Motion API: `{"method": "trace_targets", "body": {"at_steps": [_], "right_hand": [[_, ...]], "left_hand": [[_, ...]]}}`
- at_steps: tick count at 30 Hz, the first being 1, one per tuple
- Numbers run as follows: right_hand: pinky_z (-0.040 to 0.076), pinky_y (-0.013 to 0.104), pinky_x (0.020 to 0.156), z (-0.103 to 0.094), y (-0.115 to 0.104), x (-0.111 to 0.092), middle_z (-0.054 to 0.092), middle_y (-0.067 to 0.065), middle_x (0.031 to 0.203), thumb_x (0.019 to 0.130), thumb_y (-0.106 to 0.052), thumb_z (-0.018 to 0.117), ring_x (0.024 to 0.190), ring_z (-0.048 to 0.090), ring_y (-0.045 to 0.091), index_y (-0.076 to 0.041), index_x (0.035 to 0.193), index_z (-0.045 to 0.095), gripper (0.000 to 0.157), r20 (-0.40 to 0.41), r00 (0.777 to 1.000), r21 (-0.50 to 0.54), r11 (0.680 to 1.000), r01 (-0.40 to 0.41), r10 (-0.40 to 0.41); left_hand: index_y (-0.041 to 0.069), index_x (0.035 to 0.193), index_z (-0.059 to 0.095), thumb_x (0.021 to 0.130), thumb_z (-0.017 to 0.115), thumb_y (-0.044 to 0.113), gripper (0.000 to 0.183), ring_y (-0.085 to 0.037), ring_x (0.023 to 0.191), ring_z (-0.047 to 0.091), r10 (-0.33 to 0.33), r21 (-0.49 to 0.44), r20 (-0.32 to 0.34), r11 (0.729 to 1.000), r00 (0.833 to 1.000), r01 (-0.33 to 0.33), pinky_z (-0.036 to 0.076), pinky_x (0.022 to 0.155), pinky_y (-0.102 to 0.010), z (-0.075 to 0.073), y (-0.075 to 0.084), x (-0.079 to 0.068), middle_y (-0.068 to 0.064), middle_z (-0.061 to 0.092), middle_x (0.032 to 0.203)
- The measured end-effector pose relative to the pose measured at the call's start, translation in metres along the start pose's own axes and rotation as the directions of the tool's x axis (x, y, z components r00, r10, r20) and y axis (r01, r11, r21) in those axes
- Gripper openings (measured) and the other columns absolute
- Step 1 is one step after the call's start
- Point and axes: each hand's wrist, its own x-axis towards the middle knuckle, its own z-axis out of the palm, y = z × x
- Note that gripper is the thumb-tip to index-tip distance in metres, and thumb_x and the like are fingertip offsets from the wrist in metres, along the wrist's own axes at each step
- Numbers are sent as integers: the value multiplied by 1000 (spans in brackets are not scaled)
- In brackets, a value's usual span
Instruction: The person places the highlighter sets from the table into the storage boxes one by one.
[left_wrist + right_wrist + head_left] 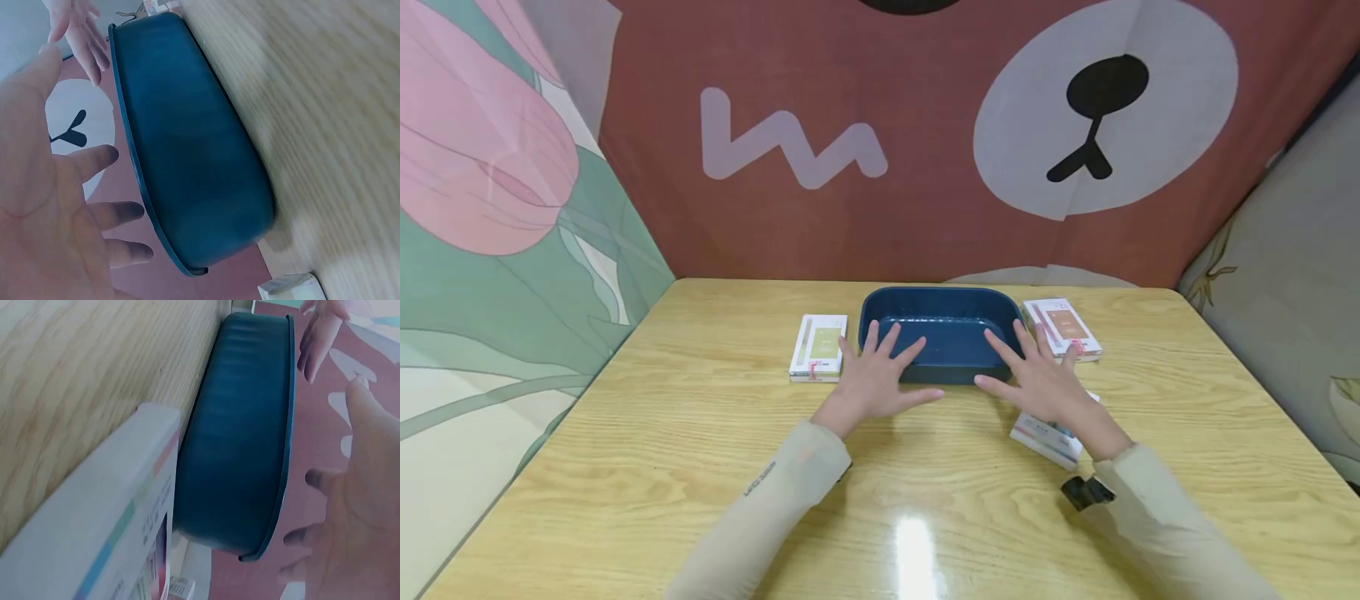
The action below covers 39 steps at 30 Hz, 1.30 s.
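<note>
A dark blue rectangular basin with rounded corners sits near the back of the wooden table. My left hand spreads its fingers over the basin's front left corner, and my right hand does the same at the front right. Both hands hold nothing. In the left wrist view the basin's side stands beyond my splayed fingers. Partly beneath my right hand lies a white box with a coloured stripe; the hand and wrist hide some of it. The right wrist view has this box close up, beside the basin.
Left of the basin lies a white box with a yellow-green panel. Another white box, with an orange-red panel, lies at its right. Behind the table hangs a red-brown cloth with a cartoon face; patterned cloths flank both sides.
</note>
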Motion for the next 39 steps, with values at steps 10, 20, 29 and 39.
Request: {"method": "trace_targets", "body": {"at_steps": [10, 20, 29, 39], "right_hand": [[2, 72, 86, 0, 13, 0, 3, 25, 144, 89, -55, 40, 129, -2, 44, -17, 145, 14, 73, 4, 999, 76, 996, 52, -52], [8, 71, 86, -3, 27, 5, 5, 27, 143, 91, -49, 41, 128, 2, 47, -12, 144, 19, 69, -17, 997, 119, 990, 75, -73], [35, 54, 82, -2, 49, 16, 43, 31, 118, 94, -29, 47, 108, 39, 42, 6, 134, 34, 55, -143, 976, 155, 970, 187, -165], [36, 31, 59, 0, 68, 28, 50, 5, 73, 89, -14, 56, 67, 44, 17, 15, 124, 43, 47, -208, 966, 310, 927, 212, -151]], "left_hand": [[28, 142, 27, 78, 33, 74, 78, -34, 132, 9, 10, -104, -61, 994, 998, -16, 12, 95, -63, 2, -11, -6, -10, 22, 145], [19, 138, 38, 86, 40, 59, 65, -31, 130, 22, -24, -133, -91, 991, 996, 12, 20, 97, -56, 3, -23, -9, -10, 35, 139], [4, 119, 57, 89, 52, 42, 49, -27, 110, 49, -1, -122, -267, 992, 964, -33, 42, 82, -44, 2, -32, -11, -11, 56, 117], [-2, 98, 67, 84, 62, 26, 31, -26, 86, 60, -25, -187, -397, 981, 917, -54, 49, 66, -34, 5, -43, -12, -13, 65, 94]]}}
